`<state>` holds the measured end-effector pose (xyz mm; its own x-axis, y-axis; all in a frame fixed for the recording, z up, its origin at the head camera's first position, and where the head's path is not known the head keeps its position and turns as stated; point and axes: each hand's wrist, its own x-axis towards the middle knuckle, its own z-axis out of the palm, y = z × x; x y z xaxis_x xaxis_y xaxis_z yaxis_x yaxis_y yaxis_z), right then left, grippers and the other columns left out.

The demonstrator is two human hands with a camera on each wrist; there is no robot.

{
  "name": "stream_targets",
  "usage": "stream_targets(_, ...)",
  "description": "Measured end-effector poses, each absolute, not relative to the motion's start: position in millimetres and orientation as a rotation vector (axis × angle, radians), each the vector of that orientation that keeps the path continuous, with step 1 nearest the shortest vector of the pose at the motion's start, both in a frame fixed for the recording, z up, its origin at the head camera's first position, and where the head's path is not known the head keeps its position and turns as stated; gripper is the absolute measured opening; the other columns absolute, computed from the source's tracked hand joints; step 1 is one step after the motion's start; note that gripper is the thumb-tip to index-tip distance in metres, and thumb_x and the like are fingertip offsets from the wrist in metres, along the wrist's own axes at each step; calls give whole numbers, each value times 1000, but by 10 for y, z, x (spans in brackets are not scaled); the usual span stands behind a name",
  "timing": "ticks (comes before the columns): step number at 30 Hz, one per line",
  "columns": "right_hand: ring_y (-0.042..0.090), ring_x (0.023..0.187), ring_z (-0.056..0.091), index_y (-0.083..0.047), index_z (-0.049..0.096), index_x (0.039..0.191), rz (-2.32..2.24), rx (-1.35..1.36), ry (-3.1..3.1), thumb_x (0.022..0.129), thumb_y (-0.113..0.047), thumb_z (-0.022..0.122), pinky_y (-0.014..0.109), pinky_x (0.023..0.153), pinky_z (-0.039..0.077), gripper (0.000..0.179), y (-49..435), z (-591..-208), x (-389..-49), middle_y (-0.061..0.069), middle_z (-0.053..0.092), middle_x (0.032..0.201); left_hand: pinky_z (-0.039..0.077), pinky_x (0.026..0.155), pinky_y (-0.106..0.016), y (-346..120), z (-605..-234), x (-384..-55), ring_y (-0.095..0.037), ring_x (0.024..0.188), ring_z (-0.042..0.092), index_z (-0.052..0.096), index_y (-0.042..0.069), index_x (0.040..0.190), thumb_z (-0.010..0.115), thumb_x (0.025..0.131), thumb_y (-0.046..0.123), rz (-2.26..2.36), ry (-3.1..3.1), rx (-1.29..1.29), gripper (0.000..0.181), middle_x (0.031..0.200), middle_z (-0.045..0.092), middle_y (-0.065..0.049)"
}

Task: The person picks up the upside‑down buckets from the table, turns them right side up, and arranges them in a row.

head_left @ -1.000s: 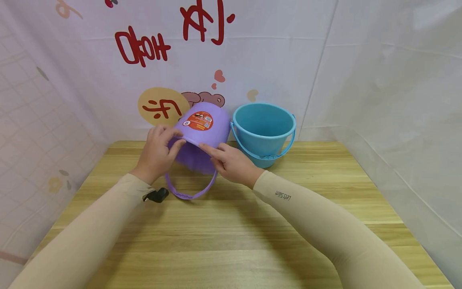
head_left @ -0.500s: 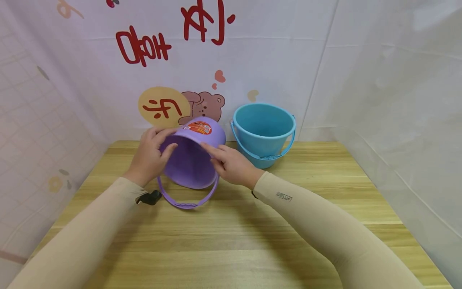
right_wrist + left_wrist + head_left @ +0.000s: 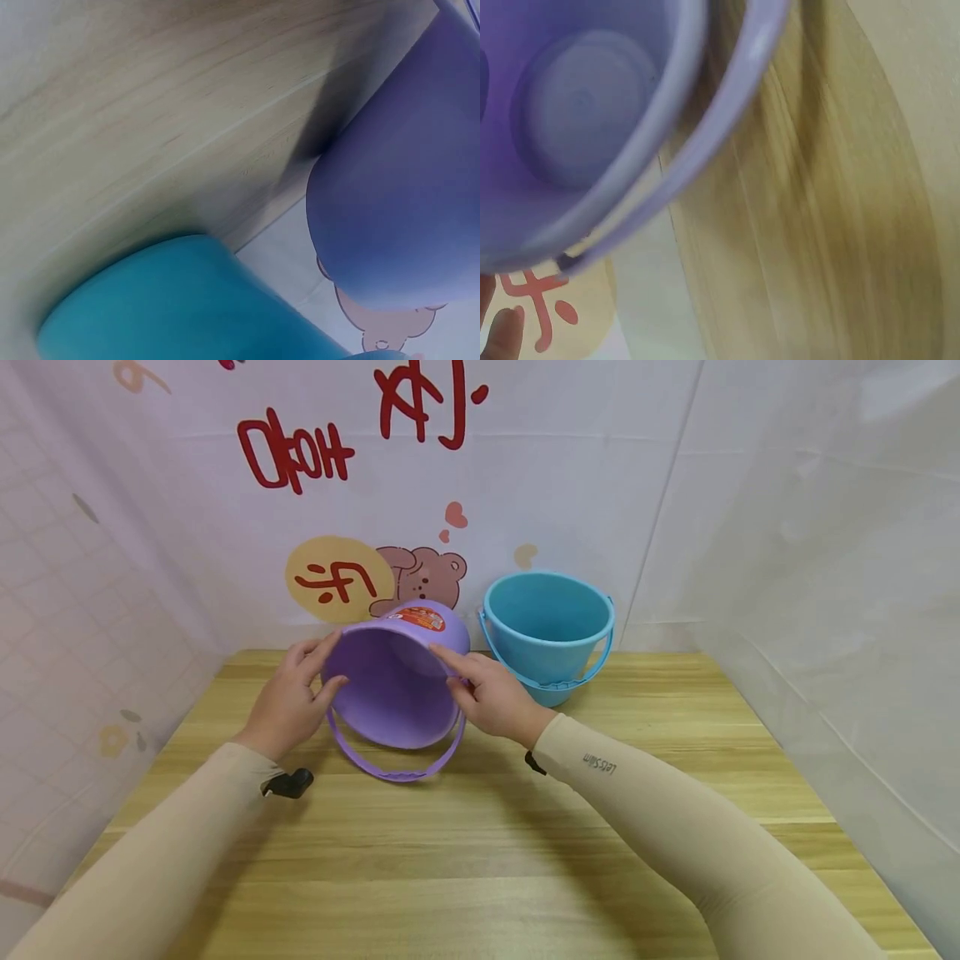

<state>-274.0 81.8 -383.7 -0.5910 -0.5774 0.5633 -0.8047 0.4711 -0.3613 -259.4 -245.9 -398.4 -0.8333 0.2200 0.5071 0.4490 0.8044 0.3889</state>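
A purple bucket [image 3: 397,693] is tipped on the wooden table, its mouth turned toward me and its handle [image 3: 405,775] hanging below the rim. An orange-red label [image 3: 422,618] shows on its upper side. At the left of the rim is my left hand [image 3: 288,697], its fingers fairly straight and touching the edge, the thumb in front of the mouth. My right hand [image 3: 498,693] holds the rim's right side between thumb and fingers. The left wrist view looks into the bucket at its round inner bottom [image 3: 585,109].
Just right of the purple bucket, a blue bucket [image 3: 551,664] stands upright with its handle down at the front. In the right wrist view the blue bucket [image 3: 180,307] sits close by. A printed white curtain [image 3: 570,485] hangs behind the table [image 3: 450,877].
The purple bucket has turned from mouth-down to mouth facing me, coming lower. My left hand has slid left and down along the rim; the right hand has shifted slightly right. The blue bucket stays put.
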Motion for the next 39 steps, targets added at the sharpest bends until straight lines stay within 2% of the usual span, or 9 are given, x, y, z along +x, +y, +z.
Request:
stream_targets(5, 16, 74, 48, -8, 53, 155, 961, 1120, -2335, 102, -3, 57, 28, 67, 45, 53, 837, -3830, -2765, 4, 52, 76, 55, 77, -52, -2505, -3995, -2596, -41, 106, 67, 30, 29, 168, 65, 106, 22, -705, -2573, -496, 71, 149, 50, -26)
stream_targets(8, 16, 71, 46, -7, 53, 155, 1023, 1099, -2327, 102, -2, 57, 27, 63, 43, 54, 849, -3816, -2763, 4, 49, 76, 58, 81, -55, -2520, -3995, -2609, -44, 116, 67, 27, 29, 168, 64, 106, 20, -727, -2587, -498, 73, 150, 50, -27)
stream_targets(14, 15, 65, 44, -8, 51, 156, 1153, 1042, -2337, 103, -3, 57, 25, 60, 42, 54, 859, -3800, -2760, 4, 47, 76, 57, 91, -61, -2539, -3994, -2633, -45, 117, 67, 26, 27, 169, 64, 105, 13, -763, -2599, -479, 75, 149, 50, -29)
stream_targets(20, 13, 56, 42, -13, 49, 158, 1283, 989, -2328, 105, -4, 55, 26, 56, 41, 55, 853, -3807, -2772, 0, 44, 67, 56, 91, -61, -2541, -3965, -2640, -44, 115, 64, 28, 28, 168, 62, 104, 9, -789, -2590, -441, 75, 146, 52, -28)
stream_targets(26, 15, 58, 47, -18, 48, 160, 1389, 936, -2331, 106, -5, 55, 25, 54, 43, 56, 843, -3782, -2756, 4, 56, 73, 60, 91, -60, -2520, -3912, -2643, -44, 114, 64, 34, 22, 167, 58, 105, 6, -865, -2544, -428, 69, 142, 52, -28)
stream_targets(30, 15, 60, 50, -17, 47, 160, 1425, 907, -2331, 106, -6, 55, 25, 54, 45, 56, 847, -3773, -2756, 7, 63, 76, 63, 88, -51, -2506, -3876, -2644, -38, 109, 64, 40, 17, 164, 58, 104, 5, -894, -2499, -421, 64, 137, 55, -26)
stream_targets(32, 15, 60, 51, -16, 48, 159, 1422, 895, -2329, 106, -7, 55, 25, 54, 45, 55, 848, -3763, -2758, 7, 61, 74, 64, 84, -35, -2501, -3860, -2650, -35, 106, 63, 43, 15, 162, 58, 104, 4, -881, -2475, -423, 62, 134, 57, -25)
stream_targets(35, 15, 60, 50, -17, 49, 159, 1419, 882, -2335, 106, -8, 55, 25, 54, 44, 55, 850, -3741, -2757, 4, 56, 70, 53, 77, -15, -2493, -3835, -2653, -32, 101, 61, 47, 13, 160, 59, 103, 4, -853, -2446, -425, 59, 132, 59, -25)
stream_targets(39, 14, 60, 49, -18, 48, 159, 1431, 871, -2342, 106, -9, 54, 25, 55, 43, 54, 859, -3722, -2763, 3, 53, 69, 50, 75, -18, -2471, -3790, -2641, -31, 99, 61, 48, 12, 159, 59, 102, 6, -832, -2444, -417, 58, 134, 58, -24)
